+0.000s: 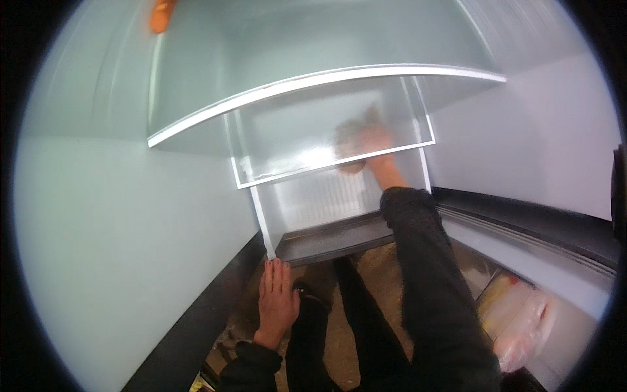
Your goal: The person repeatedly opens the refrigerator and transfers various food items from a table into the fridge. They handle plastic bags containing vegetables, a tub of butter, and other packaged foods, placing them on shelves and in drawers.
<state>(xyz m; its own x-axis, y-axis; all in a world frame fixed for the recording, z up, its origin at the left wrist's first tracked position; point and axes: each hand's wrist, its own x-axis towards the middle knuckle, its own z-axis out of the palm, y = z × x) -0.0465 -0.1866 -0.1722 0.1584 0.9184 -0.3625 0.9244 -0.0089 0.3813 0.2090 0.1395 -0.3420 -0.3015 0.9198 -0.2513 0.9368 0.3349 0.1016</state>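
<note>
My right hand (377,139) is blurred and reaches into a pale cabinet, with a crumpled beige-brown cloth (349,139) in its grip. Part of hand and cloth shows through the lower glass shelf (289,142), behind its white front edge; the exact contact is too blurred to tell. My left hand (279,299) holds nothing. Its fingers are stretched out, with the tips at the foot of a white upright strip (262,223), by the dark base ledge (338,237).
A larger upper shelf (323,81) with a white front edge spans the cabinet. Side walls (122,206) flank both arms. An orange object (160,17) sits at top left. At lower right, a clear plastic bag (521,318) lies beside a pale sliding track (529,250). My legs (311,338) stand below.
</note>
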